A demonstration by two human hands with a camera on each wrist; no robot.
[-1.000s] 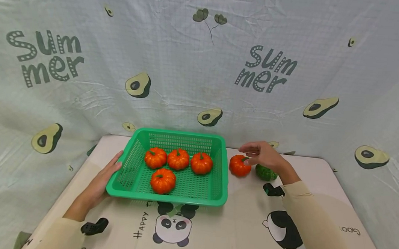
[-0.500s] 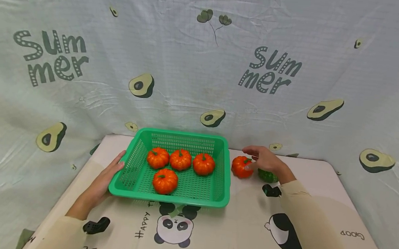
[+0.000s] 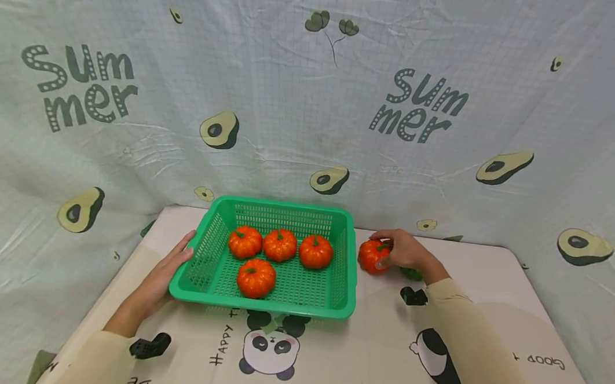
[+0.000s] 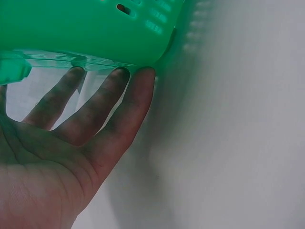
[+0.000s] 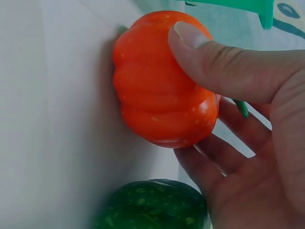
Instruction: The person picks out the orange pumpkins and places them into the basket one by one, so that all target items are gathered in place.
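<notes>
In the head view my right hand (image 3: 407,250) is at an orange pumpkin (image 3: 369,255) to the right of the green basket (image 3: 301,311). The right wrist view has the thumb pressed on this pumpkin (image 5: 159,90) and the fingers curled round its other side. A dark green speckled pumpkin (image 5: 152,207) lies close by, mostly covered by the hand in the head view. My left hand (image 3: 159,274) rests against the basket's left side. Its fingers are nearly straight, with the tips touching the basket's underside (image 4: 95,59) in the left wrist view.
Several orange pumpkins (image 3: 256,278) sit inside the basket, which stands on a table (image 3: 361,357) with a printed cover. Behind rises a pale curtain (image 3: 286,98) with avocado prints. A black wrist device (image 3: 150,345) shows beside each forearm.
My right hand has come down and left onto the orange pumpkin and now grips it, covering more of the green one. My left hand stays on the basket. The head view has shifted slightly.
</notes>
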